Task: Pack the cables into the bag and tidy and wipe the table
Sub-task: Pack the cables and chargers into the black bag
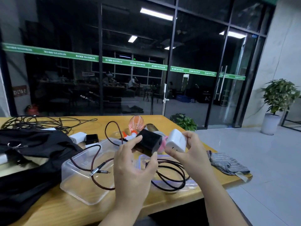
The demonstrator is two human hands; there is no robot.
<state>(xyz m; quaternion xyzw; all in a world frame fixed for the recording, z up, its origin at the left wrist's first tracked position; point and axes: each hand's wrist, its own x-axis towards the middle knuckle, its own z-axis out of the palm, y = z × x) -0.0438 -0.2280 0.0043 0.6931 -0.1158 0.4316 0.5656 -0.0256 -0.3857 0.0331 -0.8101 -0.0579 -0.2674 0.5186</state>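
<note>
My left hand [132, 165] grips a black charger block [149, 141] above the table. My right hand [190, 152] holds a white charger block [176, 141] just to its right; the two blocks are close but apart. Under my hands a dark braided cable [171, 175] loops across a clear plastic box [84, 181] and a clear lid [192, 185]. Its metal plug [99, 171] lies in the box. The black bag [32, 160] is spread over the left side of the wooden table [162, 199]. More dark cable [40, 122] is tangled at the far left.
A grey striped cloth [228, 163] lies at the table's right edge. A white charger [77, 137] and a small black charger [92, 138] sit beside the bag. A pink spray bottle [136, 124] lies at the back. Potted plants [276, 101] stand on the floor to the right.
</note>
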